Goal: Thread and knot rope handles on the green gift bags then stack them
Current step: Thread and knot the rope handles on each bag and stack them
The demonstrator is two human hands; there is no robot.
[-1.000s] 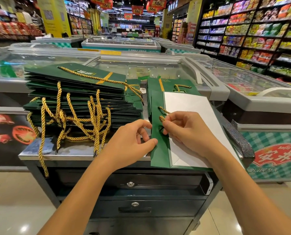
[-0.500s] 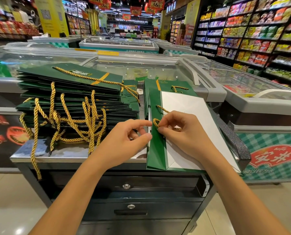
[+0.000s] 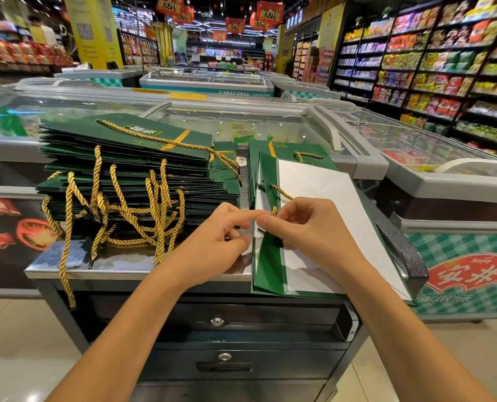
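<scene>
Hands meet over a flat green gift bag (image 3: 267, 262) at the right end of a metal counter (image 3: 119, 265). The right hand (image 3: 305, 230) pinches the end of the gold rope (image 3: 282, 192) coming out of the bag. The left hand (image 3: 221, 239) has curled fingers beside it, but I cannot tell if it holds anything. A big stack of bags (image 3: 131, 169) sits to the left. Glass freezers (image 3: 415, 158) stand behind.

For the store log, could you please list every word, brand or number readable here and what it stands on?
"安井": red logo on the right freezer's side panel.
"Anjoy": small, atop that logo.
"以民为天": strip below it.
"大开业", roughly: red hanging banner.
Too blurred: label on the top green gift bag, number on the far freezer, shelf packets.
</scene>
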